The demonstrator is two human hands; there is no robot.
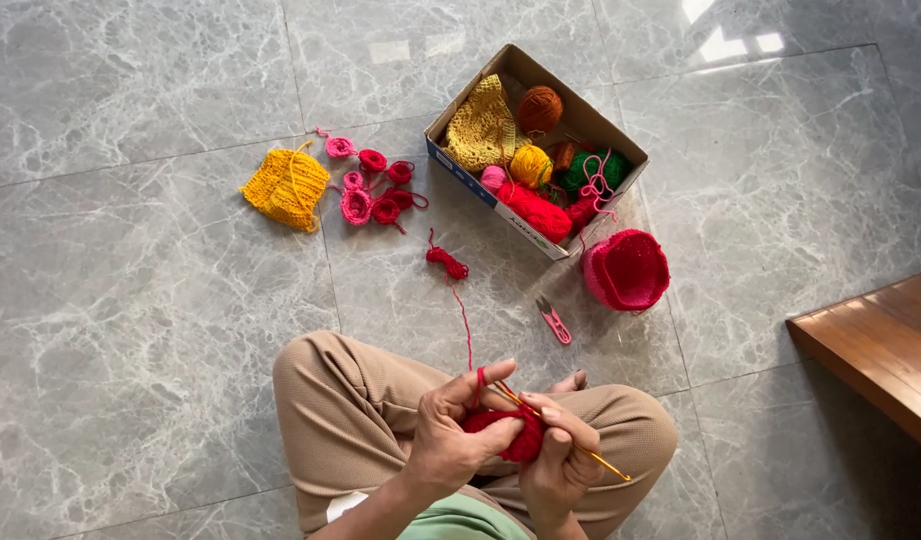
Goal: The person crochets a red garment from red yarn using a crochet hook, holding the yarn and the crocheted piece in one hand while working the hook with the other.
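Your left hand [458,432] pinches the small red crochet piece [512,432] over your lap; your right hand [563,450] grips the thin yellow crochet hook [580,447]. Pink snips [553,320] and a pink knitted cap [626,269] lie ahead. An open cardboard box [466,171] holds yarn balls [540,108].

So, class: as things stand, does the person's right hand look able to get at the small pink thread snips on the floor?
Probably not at once. The floor around the pink snips is bare, just beyond the knees, but the right hand is busy holding the crochet hook in the red crochet piece, with the left hand gripping it too.
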